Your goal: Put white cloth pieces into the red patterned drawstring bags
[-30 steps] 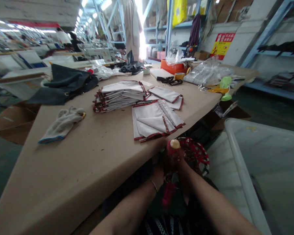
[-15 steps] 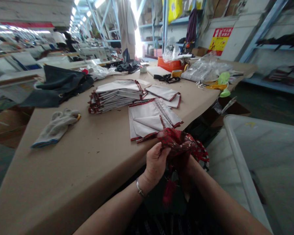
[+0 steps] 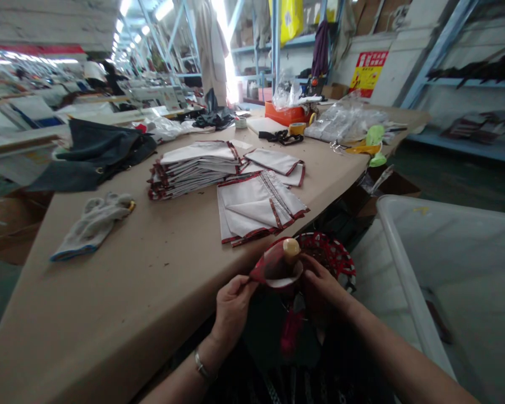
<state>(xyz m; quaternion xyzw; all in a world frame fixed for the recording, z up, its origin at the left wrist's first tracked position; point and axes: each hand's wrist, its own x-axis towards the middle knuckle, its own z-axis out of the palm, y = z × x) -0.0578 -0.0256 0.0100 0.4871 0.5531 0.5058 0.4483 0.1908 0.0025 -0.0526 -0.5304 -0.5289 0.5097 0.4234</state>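
Between my hands, just off the table's front edge, is a red cloth pouch (image 3: 273, 264) with its mouth spread wide. My left hand (image 3: 232, 306) pinches the left corner of its rim. The fingers of my right hand (image 3: 325, 283) close on the opposite side. A pale yellow, rounded end of some object (image 3: 292, 248) shows at the pouch's far rim; I cannot make out what it is. Just beyond the pouch lie folded white cloth pieces (image 3: 252, 210) with dark red patterned edging. Right behind my right hand sits a round basket (image 3: 343, 255) with a red, black and white rim.
A stack of folded white cloths (image 3: 196, 165) stands mid-table, with a grey work glove (image 3: 95, 224) to its left. Dark fabric (image 3: 96, 154) lies at the far left edge. Clear plastic bags (image 3: 345, 120) and an orange box (image 3: 286, 114) are behind. A large white bin (image 3: 398, 269) borders my right side.
The bunched red patterned cloth is now spread into an open-mouthed pouch, and a yellow rounded end has come into view. My left hand has moved left and down; my right hand has emerged from the cloth.
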